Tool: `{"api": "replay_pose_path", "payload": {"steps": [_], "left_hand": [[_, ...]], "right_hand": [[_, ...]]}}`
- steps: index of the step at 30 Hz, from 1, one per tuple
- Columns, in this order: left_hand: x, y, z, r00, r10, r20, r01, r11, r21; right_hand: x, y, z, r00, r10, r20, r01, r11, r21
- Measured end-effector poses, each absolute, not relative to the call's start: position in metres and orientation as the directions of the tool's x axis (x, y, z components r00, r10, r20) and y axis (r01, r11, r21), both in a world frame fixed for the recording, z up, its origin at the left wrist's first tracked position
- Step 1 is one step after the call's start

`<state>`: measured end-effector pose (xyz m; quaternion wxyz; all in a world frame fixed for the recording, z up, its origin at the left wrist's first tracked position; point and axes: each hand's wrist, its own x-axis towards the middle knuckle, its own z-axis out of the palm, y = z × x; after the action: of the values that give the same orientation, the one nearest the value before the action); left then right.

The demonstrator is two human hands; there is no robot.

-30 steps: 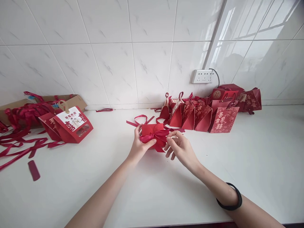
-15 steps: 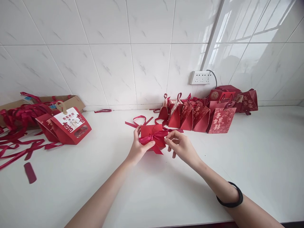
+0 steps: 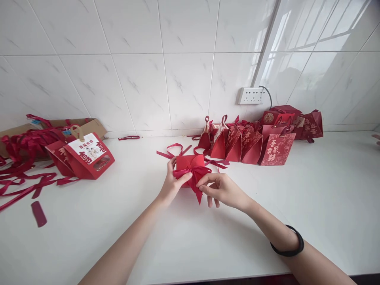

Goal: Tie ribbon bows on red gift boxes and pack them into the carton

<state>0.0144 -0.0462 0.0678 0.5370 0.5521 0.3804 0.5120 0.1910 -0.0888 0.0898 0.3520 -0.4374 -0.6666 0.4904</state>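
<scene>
A small red gift box [image 3: 190, 161] lies on the white counter [image 3: 190, 237] in the middle, with a red ribbon bow [image 3: 194, 174] tied over it. My left hand [image 3: 172, 183] grips the box's left side, thumb pressed on the left loop of the bow. My right hand [image 3: 221, 190] pinches a ribbon tail that hangs down from the bow's knot. A black band circles my right wrist.
A row of red gift bags [image 3: 252, 140] stands against the tiled wall at the back right, under a white socket strip [image 3: 251, 95]. At the left lie a red windowed box [image 3: 89, 155], a cardboard box [image 3: 89, 126] of ribbons, loose ribbons [image 3: 26, 184] and a ribbon scrap [image 3: 38, 213].
My right hand has left the bow's right loop and moved left and down to pinch a ribbon tail, which now points downward. The left hand still holds the box.
</scene>
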Motion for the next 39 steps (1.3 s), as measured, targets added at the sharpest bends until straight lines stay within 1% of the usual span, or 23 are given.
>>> {"api": "replay_pose_path", "payload": {"steps": [5,8,12,15,16,18,20,21,22,24,27,31,35,39], "left_hand": [[0.015,-0.050,0.075,0.180,0.976,0.120,-0.057,-0.111,0.992],[0.016,-0.052,0.078,0.172,0.978,0.114,-0.037,-0.109,0.993],[0.018,-0.054,0.079,0.223,0.970,0.094,-0.038,-0.087,0.995],[0.019,-0.053,0.079,0.214,0.974,0.072,-0.032,-0.066,0.997],[0.019,-0.053,0.079,0.209,0.975,0.068,-0.035,-0.062,0.997],[0.018,-0.052,0.078,0.212,0.975,0.066,-0.047,-0.057,0.997],[0.018,-0.051,0.077,0.222,0.973,0.062,-0.055,-0.051,0.997],[0.018,-0.051,0.077,0.225,0.973,0.060,-0.055,-0.049,0.997],[0.018,-0.051,0.077,0.224,0.973,0.060,-0.054,-0.049,0.997],[0.018,-0.051,0.077,0.213,0.974,0.070,-0.050,-0.061,0.997],[0.018,-0.052,0.078,0.195,0.977,0.087,-0.050,-0.079,0.996],[0.018,-0.055,0.079,0.214,0.973,0.086,-0.022,-0.083,0.996],[0.018,-0.058,0.079,0.246,0.959,0.143,0.010,-0.150,0.989],[0.016,-0.058,0.079,0.290,0.944,0.159,0.044,-0.179,0.983]], "right_hand": [[0.190,-0.088,0.089,-0.423,0.906,0.000,0.157,0.073,-0.985],[0.188,-0.090,0.088,-0.442,0.897,0.005,0.191,0.099,-0.977],[0.187,-0.094,0.089,-0.465,0.885,0.017,0.259,0.154,-0.954],[0.191,-0.095,0.094,-0.503,0.864,-0.012,0.233,0.123,-0.965],[0.193,-0.095,0.096,-0.481,0.877,0.005,0.213,0.122,-0.969],[0.198,-0.092,0.100,-0.351,0.932,0.092,0.190,0.167,-0.967],[0.204,-0.089,0.102,-0.172,0.963,0.206,0.252,0.246,-0.936],[0.207,-0.087,0.101,-0.114,0.961,0.251,0.313,0.275,-0.909],[0.209,-0.085,0.100,-0.096,0.956,0.277,0.377,0.292,-0.879],[0.212,-0.082,0.097,-0.141,0.950,0.277,0.481,0.311,-0.820],[0.212,-0.080,0.093,-0.208,0.945,0.254,0.509,0.326,-0.797],[0.206,-0.080,0.094,-0.158,0.964,0.216,0.425,0.264,-0.866],[0.200,-0.079,0.094,-0.194,0.970,0.144,0.200,0.183,-0.963],[0.198,-0.075,0.089,-0.170,0.981,0.092,-0.016,0.091,-0.996]]}}
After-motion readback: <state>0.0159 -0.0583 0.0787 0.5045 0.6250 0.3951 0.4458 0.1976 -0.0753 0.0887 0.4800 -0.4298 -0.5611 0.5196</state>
